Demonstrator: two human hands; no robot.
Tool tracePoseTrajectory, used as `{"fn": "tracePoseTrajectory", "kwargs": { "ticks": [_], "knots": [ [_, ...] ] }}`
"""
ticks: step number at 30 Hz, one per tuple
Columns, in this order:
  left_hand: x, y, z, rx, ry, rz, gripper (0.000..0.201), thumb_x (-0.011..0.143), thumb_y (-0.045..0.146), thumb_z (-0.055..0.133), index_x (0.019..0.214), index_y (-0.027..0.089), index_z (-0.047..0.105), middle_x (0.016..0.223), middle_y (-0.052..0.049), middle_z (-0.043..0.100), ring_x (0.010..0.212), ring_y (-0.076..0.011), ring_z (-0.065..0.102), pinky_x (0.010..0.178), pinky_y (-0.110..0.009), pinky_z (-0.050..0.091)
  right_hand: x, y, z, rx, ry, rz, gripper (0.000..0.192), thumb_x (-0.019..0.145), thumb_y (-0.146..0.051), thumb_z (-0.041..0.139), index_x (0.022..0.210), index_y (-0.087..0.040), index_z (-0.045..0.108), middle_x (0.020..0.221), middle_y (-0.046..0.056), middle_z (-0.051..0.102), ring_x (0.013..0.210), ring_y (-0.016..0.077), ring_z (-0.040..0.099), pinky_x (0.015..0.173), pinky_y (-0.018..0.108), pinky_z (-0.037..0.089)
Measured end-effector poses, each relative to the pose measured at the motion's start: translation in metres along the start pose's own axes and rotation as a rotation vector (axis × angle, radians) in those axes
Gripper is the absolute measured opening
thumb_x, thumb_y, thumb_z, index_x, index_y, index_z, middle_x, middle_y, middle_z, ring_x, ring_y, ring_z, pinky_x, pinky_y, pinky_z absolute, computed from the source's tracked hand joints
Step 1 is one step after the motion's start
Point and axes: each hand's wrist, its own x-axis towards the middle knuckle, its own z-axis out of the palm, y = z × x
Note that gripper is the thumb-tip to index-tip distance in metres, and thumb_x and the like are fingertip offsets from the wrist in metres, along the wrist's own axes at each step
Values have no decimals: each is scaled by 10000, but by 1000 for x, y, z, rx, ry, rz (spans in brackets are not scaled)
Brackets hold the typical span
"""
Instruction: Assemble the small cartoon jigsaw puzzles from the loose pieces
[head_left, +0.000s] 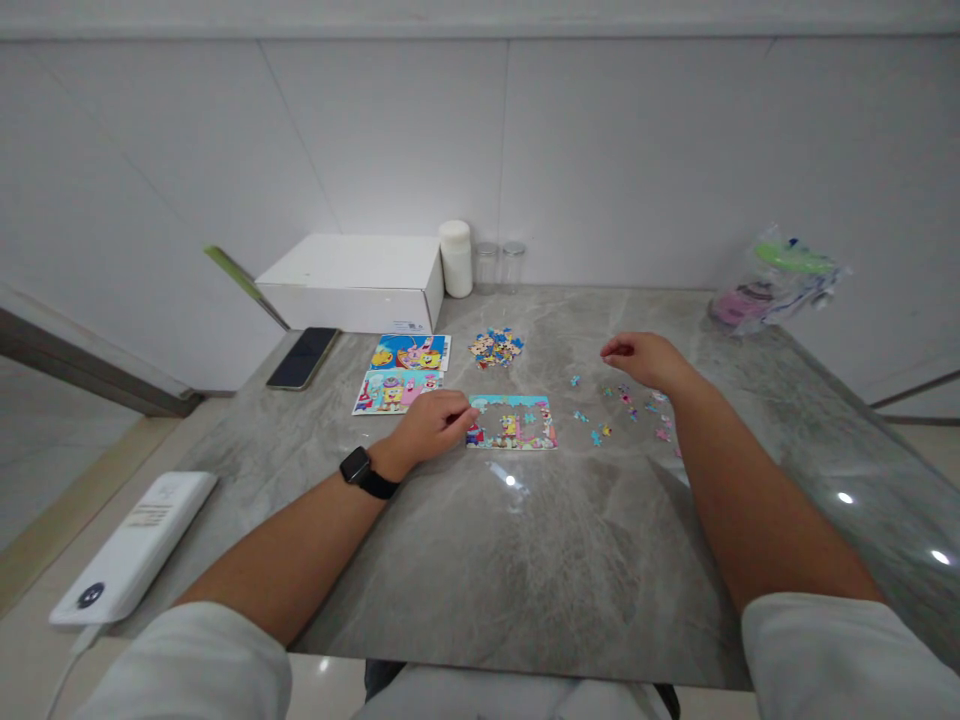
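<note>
A partly assembled jigsaw puzzle [517, 446] lies flat on the grey table, its border joined round gaps in the middle. My left hand [435, 425], with a black watch on the wrist, is at the puzzle's left edge. Its fingers are curled together, and whatever they hold is hidden. Over to the right, my right hand [641, 360] hovers above or beside scattered loose puzzle pieces [596, 438]. Its thumb and fingertips are drawn together, and anything between them is too small to make out. Two cartoon picture sheets [397, 392] lie beyond my left hand.
Behind the puzzle is a pile of pieces [495, 348]. A white box [345, 285], a white bottle [456, 260] and two glass jars [500, 268] stand along the wall. A phone [304, 358] and power bank [135, 550] lie left; a plastic bag [780, 280] sits right.
</note>
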Motion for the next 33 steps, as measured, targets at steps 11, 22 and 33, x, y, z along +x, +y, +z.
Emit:
{"fn": "tracePoseTrajectory", "kwargs": {
  "ticks": [11, 22, 33],
  "knots": [
    [0, 1, 4, -42, 27, -48, 412, 1055, 385, 488, 711, 190, 601, 713, -26, 601, 683, -156, 540, 679, -309, 380, -45, -100, 21, 868, -112, -138, 297, 705, -406, 852, 888, -207, 729, 777, 19, 744, 701, 154, 655, 688, 296, 552],
    [11, 33, 21, -586, 212, -373, 343, 945, 527, 659, 891, 188, 658, 777, -13, 626, 691, -146, 545, 637, -285, 433, -71, -148, 62, 1100, -287, -197, 322, 685, -379, 905, 906, -236, 720, 778, -11, 744, 738, 162, 720, 737, 322, 618],
    [9, 31, 29, -666, 159, -411, 369, 929, 541, 670, 825, 190, 626, 714, 10, 584, 642, -123, 501, 610, -271, 407, -72, -150, 72, 1057, -302, -206, 258, 746, -386, 828, 918, -229, 715, 820, -4, 753, 784, 159, 710, 746, 299, 576]
  ]
}}
